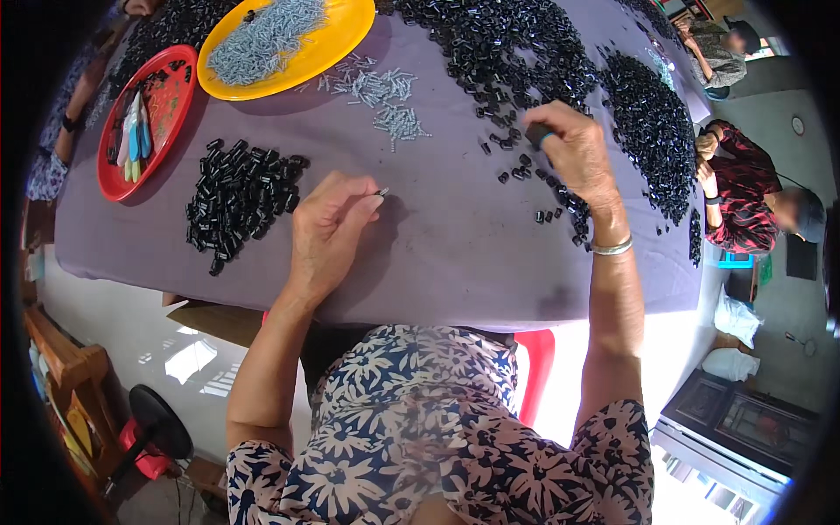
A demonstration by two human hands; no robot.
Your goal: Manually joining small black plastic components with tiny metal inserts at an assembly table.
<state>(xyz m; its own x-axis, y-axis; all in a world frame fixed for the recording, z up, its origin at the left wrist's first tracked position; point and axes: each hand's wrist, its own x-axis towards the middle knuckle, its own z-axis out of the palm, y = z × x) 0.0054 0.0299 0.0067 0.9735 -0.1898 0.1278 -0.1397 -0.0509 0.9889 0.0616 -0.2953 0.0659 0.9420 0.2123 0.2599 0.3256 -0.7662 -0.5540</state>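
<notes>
Half ringed by black pieces [241,201], a red tray [175,105] near the table's [472,271] left edge and a yellow tray [346,35]. Pinching a small pale piece [383,192] in the left hand [322,229], gripping a dark object [537,134] in the right hand [577,153], with room between, toward the near edge.

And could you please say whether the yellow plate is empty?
Not empty: small grey screw-like pieces are heaped over much of the yellow plate, with its right edge bare.
</notes>
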